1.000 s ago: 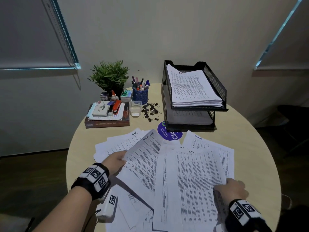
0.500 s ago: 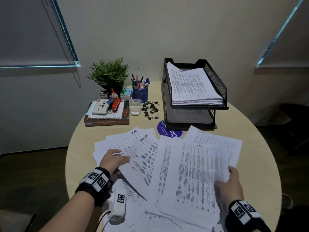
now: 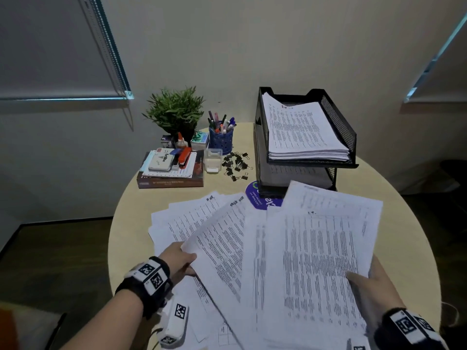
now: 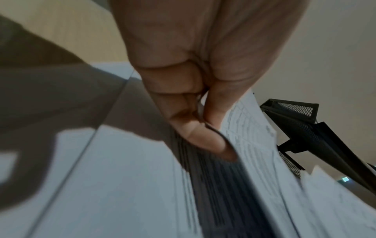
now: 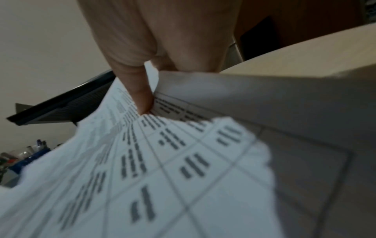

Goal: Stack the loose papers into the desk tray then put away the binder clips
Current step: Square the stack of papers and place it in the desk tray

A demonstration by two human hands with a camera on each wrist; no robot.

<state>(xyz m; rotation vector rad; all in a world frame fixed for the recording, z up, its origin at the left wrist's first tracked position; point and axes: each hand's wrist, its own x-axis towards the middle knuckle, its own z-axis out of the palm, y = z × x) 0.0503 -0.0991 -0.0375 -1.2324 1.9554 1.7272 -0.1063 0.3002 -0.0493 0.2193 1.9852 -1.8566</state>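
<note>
Nearest you, your right hand (image 3: 376, 286) is pinching the edge of a fanned, uneven bundle of loose papers (image 3: 316, 261), thumb on top, while your left hand (image 3: 180, 261) is pinching the corner of another sheet; both are clamped on paper, not empty. More sheets are lying spread on the tabletop (image 3: 131, 223) beneath. Because the bundle is splayed and sagging, sheets may be slipping out or creasing as you are lifting. Farther off, the binder clips (image 3: 236, 165) are waiting beside the desk tray (image 3: 338, 122), whose top tier is already holding a stack; untidy edges could be catching its mesh rim.
</note>
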